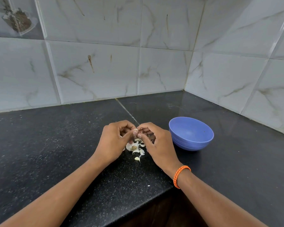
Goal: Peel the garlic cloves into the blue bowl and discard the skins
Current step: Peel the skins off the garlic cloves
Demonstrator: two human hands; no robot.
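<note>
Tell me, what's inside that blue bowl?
The visible inside of the blue bowl shows only bare blue plastic, no peeled cloves. Its near wall hides the closest part of the floor, so something small there could go unseen.

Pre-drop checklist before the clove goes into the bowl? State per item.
1. Clove held: ok, left hand and right hand both pinch it.
2. Skin fully off: cannot tell, fingers cover it.
3. Blue bowl upright, beside the right hand: ok.
4. Bowl contents: none visible.
5. Path from the hands to the bowl: ok, bare countertop.
6. Skins discarded: not ok, they lie under the hands with the garlic remains.
</note>
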